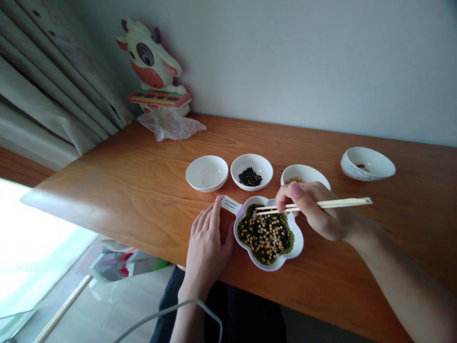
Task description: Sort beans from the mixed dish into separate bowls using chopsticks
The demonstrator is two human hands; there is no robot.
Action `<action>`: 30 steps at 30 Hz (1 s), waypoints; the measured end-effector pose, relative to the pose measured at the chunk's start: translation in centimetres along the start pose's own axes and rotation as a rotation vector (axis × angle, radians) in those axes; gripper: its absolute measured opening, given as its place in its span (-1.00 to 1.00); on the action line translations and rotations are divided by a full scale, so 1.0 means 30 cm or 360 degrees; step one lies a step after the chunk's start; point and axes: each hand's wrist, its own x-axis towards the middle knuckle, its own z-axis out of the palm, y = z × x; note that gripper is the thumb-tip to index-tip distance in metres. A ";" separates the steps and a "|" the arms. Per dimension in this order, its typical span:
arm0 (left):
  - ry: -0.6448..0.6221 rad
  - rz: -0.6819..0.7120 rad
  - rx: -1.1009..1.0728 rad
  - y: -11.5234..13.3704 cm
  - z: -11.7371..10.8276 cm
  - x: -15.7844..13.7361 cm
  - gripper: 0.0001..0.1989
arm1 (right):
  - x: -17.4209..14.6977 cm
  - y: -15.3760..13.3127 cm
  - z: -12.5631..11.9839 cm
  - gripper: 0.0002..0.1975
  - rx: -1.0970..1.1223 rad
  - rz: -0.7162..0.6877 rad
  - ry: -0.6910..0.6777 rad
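Note:
My right hand (310,209) grips a pair of pale chopsticks (342,203), and their tips reach into the beans at the upper left of a flower-shaped dish (298,243). Green, black and tan beans (266,236) lie mixed inside it. On the tabletop left of the dish rests my left hand (210,238), its fingers stretched out beside the dish's labelled handle (231,205). Behind the dish stand a white bowl (207,174) with nothing seen in it, a bowl of black beans (250,177), and a bowl of tan beans (294,180) partly hidden by my right hand.
Farther right stands another white bowl (367,164) with a few small reddish-brown bits. A cow-shaped toy keyboard (157,71) and a crumpled plastic bag (173,126) sit at the back left. A grey cable (171,309) crosses my left forearm. The wooden table (153,190) meets the wall behind.

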 end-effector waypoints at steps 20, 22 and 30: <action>0.0008 0.0013 -0.0002 -0.001 -0.002 0.000 -0.22 | 0.006 0.010 0.021 -0.33 -0.0053 -0.0051 0.0024; 0.0006 0.0010 -0.0001 -0.002 -0.002 0.000 -0.22 | 0.006 0.015 0.025 -0.35 -0.0032 -0.0055 0.0031; -0.0002 -0.0006 -0.0001 -0.002 0.001 0.000 -0.21 | 0.002 0.019 0.030 -0.36 0.0008 -0.0031 0.0025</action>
